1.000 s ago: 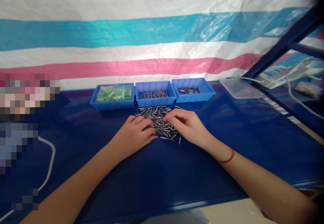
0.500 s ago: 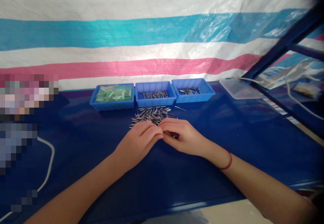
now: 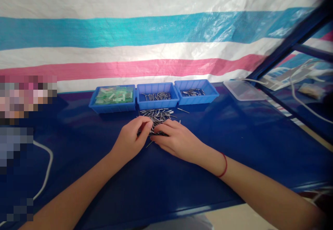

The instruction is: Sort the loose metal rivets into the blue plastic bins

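Note:
A loose pile of slim metal rods [image 3: 158, 114], which look like drill bits, lies on the dark blue table between and beyond my hands. At the left edge of the pile, my left hand [image 3: 131, 136] has its thumb and forefinger closed in a pinch. What is between those fingertips, if anything, I cannot make out. My right hand [image 3: 177, 138] reaches over the near right side of the pile with fingers and thumb apart, its fingertips at the rods. One single rod [image 3: 149, 144] shows just below the right thumb tip.
Behind the pile stand three blue bins: the left bin [image 3: 113, 109] with green-and-clear packets, the middle bin [image 3: 158, 104] and right bin [image 3: 199, 100] with metal rods. A stray rod [image 3: 183, 110] lies nearby. A clear plastic lid [image 3: 243, 90] and a white cable [image 3: 48, 167] flank them.
My hands were together at the fingertips and have come apart. The left moved leftward; the right moved left and its fingers spread over the pile. The view shifted slightly.

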Motion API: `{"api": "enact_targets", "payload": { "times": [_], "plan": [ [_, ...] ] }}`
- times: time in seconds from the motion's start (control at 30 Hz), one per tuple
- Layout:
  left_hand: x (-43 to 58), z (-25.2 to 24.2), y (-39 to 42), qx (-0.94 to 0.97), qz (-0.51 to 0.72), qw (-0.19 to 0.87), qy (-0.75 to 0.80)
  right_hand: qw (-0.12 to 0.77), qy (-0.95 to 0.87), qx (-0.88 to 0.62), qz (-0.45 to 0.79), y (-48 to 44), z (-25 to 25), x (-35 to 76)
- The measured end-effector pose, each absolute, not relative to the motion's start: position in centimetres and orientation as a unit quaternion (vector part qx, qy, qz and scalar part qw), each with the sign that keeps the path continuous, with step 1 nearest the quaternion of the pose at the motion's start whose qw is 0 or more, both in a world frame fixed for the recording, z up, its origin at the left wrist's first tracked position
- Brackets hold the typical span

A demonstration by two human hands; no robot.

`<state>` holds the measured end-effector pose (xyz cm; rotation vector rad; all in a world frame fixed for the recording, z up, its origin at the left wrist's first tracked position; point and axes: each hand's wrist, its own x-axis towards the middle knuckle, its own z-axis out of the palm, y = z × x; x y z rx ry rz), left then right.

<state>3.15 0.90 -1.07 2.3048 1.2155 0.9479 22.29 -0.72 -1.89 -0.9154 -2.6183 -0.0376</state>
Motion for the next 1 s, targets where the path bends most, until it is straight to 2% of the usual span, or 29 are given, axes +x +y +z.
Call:
{"api": "enact_targets", "payload": {
  "times": [0.17, 0.33, 0.4, 0.67, 1.0],
  "plan": [
    [3.1, -1.0, 0.9, 0.798, 0.355, 0.212, 0.439, 0.196, -0.926, -0.321, -0.015, -0.9, -1.8, 22.0],
    [3.1, -0.6, 0.5, 0.768, 0.374, 0.293, 0.429, 0.41, -0.818, -0.362, 0.175, -1.1, -1.3, 22.6],
    [3.2, -0.4, 0.2, 0.786, 0.345, 0.335, 0.388, 0.455, -0.766, -0.383, 0.242, -1.0, -1.3, 22.8],
    [4.2, -0.6, -0.4, 0.761, 0.32, 0.407, 0.392, 0.492, -0.658, -0.383, 0.422, -1.4, -1.8, 22.2],
    [4.3, -0.6, -0.6, 0.781, 0.277, 0.429, 0.359, 0.514, -0.628, -0.387, 0.438, -1.7, -1.0, 22.2]
  ]
}}
